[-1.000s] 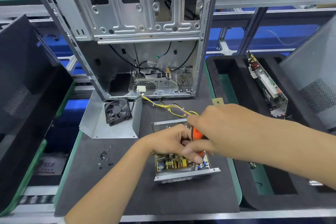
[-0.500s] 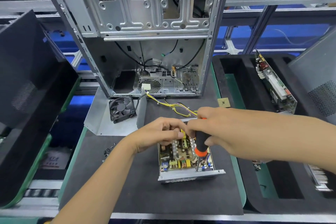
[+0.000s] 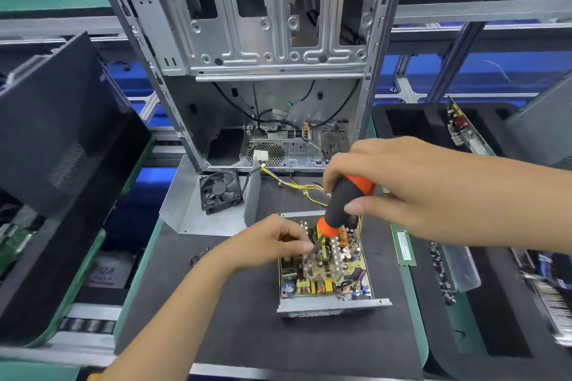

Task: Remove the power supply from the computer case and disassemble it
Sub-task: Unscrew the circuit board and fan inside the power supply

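The right hand (image 3: 402, 189) grips an orange-and-black screwdriver (image 3: 343, 204), tip down in the opened power supply (image 3: 325, 269). The left hand (image 3: 266, 244) pinches the shaft near the circuit board. The computer case (image 3: 263, 65) stands behind.

screwdriver (image 3: 343, 204): orange-black | wires (image 3: 305, 190): yellow | mat (image 3: 247, 334): black | fan (image 3: 220, 191): black

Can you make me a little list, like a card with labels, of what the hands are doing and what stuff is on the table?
right hand: grips the screwdriver by its black and orange handle
screwdriver tip: down on the circuit board
left hand: fingers pinch the screwdriver shaft near its tip
power supply: out of the case, cover off, on the black mat
computer case: stands open behind it
fan: in the removed metal cover, left of the power supply
loose screws: on the mat, left
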Demonstrator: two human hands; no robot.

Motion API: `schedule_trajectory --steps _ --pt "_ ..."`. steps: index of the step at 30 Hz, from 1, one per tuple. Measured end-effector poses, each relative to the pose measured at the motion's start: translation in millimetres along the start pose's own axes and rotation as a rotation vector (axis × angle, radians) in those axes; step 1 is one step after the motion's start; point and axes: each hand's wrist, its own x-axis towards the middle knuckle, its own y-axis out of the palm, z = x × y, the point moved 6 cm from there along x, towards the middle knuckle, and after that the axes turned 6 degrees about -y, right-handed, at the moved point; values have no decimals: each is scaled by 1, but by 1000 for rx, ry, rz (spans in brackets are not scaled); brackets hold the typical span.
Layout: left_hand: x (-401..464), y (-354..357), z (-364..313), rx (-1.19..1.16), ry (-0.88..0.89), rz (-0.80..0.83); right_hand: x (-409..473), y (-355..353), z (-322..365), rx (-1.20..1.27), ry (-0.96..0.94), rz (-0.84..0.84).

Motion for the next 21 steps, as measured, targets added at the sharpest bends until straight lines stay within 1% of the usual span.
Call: schedule_trajectory --steps 2,3,5,6,8,12,16,19,21 --pt "-1 3 -10 58 122 -70 -3 -1 -2 -18 1 5" --pt "0 6 -14 133 165 -98 -6 -2 -4 -27 5 10" --pt "3 16 -21 372 239 -133 -11 -3 -6 -37 20 22" --pt "4 23 -23 486 271 -133 -13 -4 -8 -40 31 27" --pt "5 36 -26 631 337 -115 -16 -3 -12 -44 54 41" --pt "-2 53 -24 737 488 -30 -22 3 -17 -40 84 66" --pt "2 64 -38 975 694 -9 -23 9 -19 -28 104 92" --pt "7 76 -39 1237 831 2 -23 13 -19 -16 119 112" --pt "9 81 -31 1388 857 3 -22 16 -18 -9 127 131"
